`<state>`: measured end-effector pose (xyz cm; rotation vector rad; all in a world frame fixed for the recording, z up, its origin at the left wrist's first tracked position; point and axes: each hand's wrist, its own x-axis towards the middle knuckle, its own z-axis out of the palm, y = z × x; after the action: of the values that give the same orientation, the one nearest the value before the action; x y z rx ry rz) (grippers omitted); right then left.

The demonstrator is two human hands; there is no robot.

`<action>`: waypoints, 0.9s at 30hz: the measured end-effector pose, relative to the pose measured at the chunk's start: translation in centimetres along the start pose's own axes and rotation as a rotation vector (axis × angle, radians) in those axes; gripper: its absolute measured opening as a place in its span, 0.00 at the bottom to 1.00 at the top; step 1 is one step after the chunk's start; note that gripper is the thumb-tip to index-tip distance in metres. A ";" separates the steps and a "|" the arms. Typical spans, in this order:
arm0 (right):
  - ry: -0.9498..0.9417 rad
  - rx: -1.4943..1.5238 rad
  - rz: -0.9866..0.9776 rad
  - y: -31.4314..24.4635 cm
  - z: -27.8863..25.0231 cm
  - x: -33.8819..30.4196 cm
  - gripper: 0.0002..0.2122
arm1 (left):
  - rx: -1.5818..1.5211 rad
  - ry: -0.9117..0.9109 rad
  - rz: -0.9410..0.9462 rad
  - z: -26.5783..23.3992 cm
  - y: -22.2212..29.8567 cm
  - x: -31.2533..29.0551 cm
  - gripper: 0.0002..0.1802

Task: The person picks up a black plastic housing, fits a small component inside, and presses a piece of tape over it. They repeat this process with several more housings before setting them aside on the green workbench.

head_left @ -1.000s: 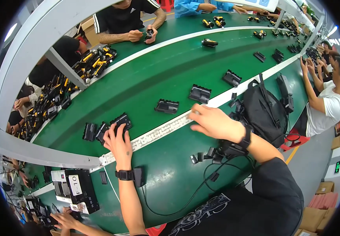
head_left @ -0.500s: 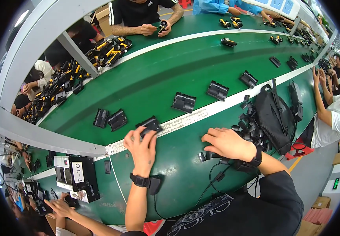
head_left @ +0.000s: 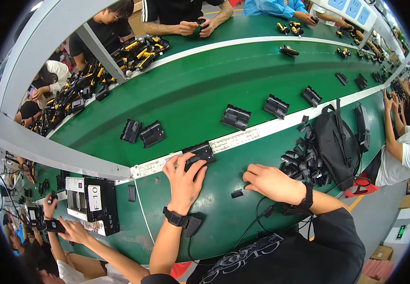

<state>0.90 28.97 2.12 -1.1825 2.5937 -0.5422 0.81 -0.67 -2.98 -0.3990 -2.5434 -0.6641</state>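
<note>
Casing (head_left: 202,151) of black lies across the white rail (head_left: 235,138), left of centre, its near side gripped in the fingertips of the left hand (head_left: 183,182). To the right, the right hand (head_left: 273,182) hangs low over the near table (head_left: 224,177) with fingers curled; whether it holds anything cannot be told. Just left of it lies a small black piece (head_left: 237,193); farther right, similar parts (head_left: 304,163) are heaped beside a black backpack (head_left: 335,146).

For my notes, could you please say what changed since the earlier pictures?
The left hand drew a black plastic casing nearer and rightward, from the green belt onto the white rail; the right hand moved nearer, over the green tabletop. The black fabric backpack stayed put.
</note>
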 end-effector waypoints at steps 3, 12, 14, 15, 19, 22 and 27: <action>0.060 0.108 -0.047 0.5 -0.4 0.7 0.13 | -0.017 -0.012 0.013 0.0 -0.1 0.0 0.14; 0.110 -0.112 0.074 1.9 -0.8 2.1 0.12 | -0.045 -0.026 0.017 0.0 -0.1 0.1 0.14; 0.161 -0.136 0.118 2.0 -0.7 2.3 0.10 | -0.055 -0.038 0.007 0.1 -0.2 0.0 0.14; 0.161 -0.135 0.113 2.1 -0.8 2.3 0.10 | -0.067 -0.050 0.001 0.2 -0.4 -0.1 0.15; 0.091 -0.075 0.169 2.3 -1.7 2.4 0.06 | -0.080 -0.064 0.000 0.3 -0.6 -0.1 0.15; 0.149 -0.017 0.111 2.3 -2.3 2.6 0.06 | -0.082 -0.063 0.000 0.2 -0.5 -0.1 0.15; 0.223 0.213 0.101 1.4 -2.4 2.6 0.07 | -0.073 -0.049 0.006 0.1 -0.1 0.0 0.14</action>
<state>-2.59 28.45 3.51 -0.9657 2.6744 -0.9507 0.69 -0.71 -3.07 -0.4533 -2.5682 -0.7546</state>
